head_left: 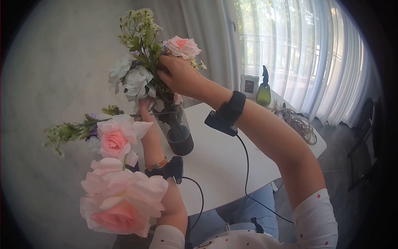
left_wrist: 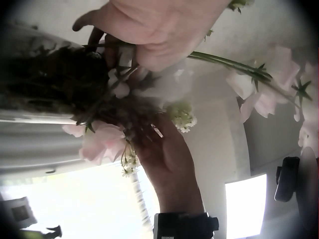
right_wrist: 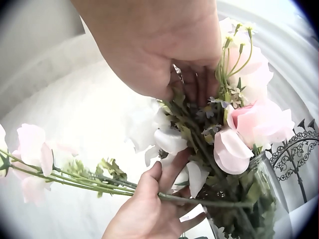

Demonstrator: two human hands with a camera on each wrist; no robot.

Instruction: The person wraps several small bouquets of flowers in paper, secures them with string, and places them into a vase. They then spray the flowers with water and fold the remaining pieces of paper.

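A clear glass vase [head_left: 185, 120] with a dark lower part holds artificial flowers, among them white blooms [head_left: 138, 81] and a pink rose [head_left: 182, 47]. My right hand [head_left: 180, 74] grips stems high in this bunch, its fingers curled in among leaves and small blossoms. Lower down, beside the vase mouth, my left hand [right_wrist: 147, 211] holds the green stem [right_wrist: 114, 189] of a separate flower spray between thumb and fingers. That spray lies sideways, with large pink roses [head_left: 114, 141] and leafy sprigs [head_left: 68, 129] reaching out to the left. The right fingertips are partly hidden in foliage.
The vase stands on a white table [head_left: 219, 170]. Toward its far right are a picture frame [head_left: 249, 86], a green spray bottle [head_left: 263, 93] and a coiled cable [head_left: 296, 124]. Cords run from both wrist cameras. Sheer curtains [head_left: 298, 62] hang behind.
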